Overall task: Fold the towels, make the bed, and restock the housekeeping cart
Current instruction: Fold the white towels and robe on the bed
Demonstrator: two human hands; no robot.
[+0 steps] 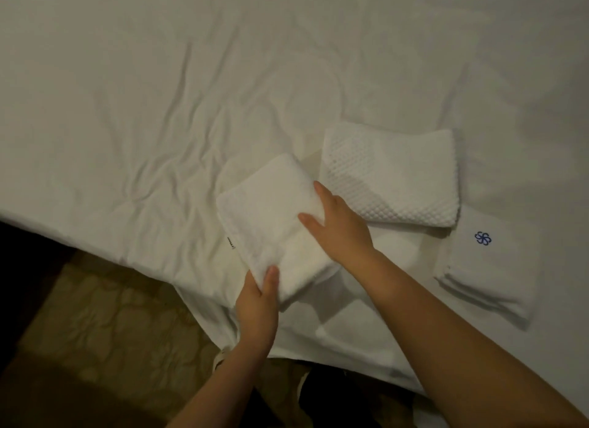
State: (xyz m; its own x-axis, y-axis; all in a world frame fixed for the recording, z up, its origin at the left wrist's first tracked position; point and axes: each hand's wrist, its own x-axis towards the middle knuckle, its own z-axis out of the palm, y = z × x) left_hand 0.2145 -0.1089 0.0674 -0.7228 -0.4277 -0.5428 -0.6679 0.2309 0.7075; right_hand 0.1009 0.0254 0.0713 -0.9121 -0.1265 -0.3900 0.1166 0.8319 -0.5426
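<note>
A folded plain white towel (271,226) lies near the front edge of the bed. My left hand (258,303) grips its near corner, thumb on top and fingers beneath. My right hand (338,226) presses flat on the towel's right side, fingers straight. To the right lies a folded white waffle-textured towel (392,175). Further right sits a stack of folded white cloths with a blue flower emblem (484,268).
The bed (159,108) is covered by a wrinkled white sheet that spreads wide to the left and back. Its front edge runs diagonally at the lower left, above a patterned beige carpet (105,316). Dark shadow fills the far left.
</note>
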